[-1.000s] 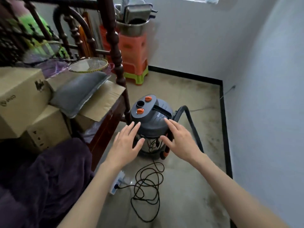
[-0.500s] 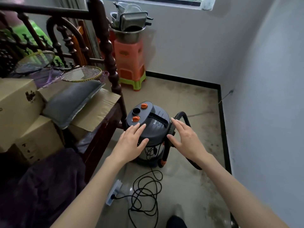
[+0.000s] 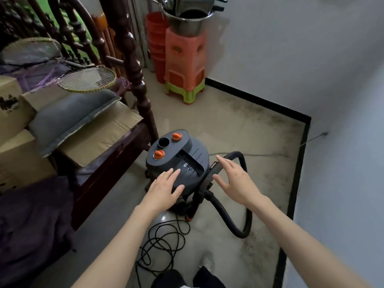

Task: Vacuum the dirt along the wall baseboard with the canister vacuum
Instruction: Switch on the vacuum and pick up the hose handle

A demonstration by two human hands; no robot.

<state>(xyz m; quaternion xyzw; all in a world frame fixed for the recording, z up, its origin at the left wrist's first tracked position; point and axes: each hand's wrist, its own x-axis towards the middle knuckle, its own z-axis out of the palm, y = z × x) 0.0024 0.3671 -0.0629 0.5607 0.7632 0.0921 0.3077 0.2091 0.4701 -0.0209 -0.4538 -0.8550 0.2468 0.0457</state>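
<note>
A grey canister vacuum (image 3: 187, 156) with two orange knobs stands on the dirty floor next to the bed frame. Its black hose (image 3: 232, 217) loops down to the right of the canister. My left hand (image 3: 164, 189) lies with straight fingers over the near edge of the lid. My right hand (image 3: 234, 179) hovers spread just over the ribbed upper end of the hose, holding nothing. A black baseboard (image 3: 295, 183) runs along the right wall and the far wall, with dark dirt on the floor beside it.
The black power cord (image 3: 164, 244) lies coiled on the floor in front of the vacuum. A dark wooden bed frame (image 3: 133, 65) with cardboard boxes, a grey cushion and rackets fills the left. Stacked orange stools (image 3: 185, 63) with metal basins stand at the far wall.
Both hands have come closer to the vacuum: the left now reaches the lid, the right is over the hose top. The view has tilted further down.
</note>
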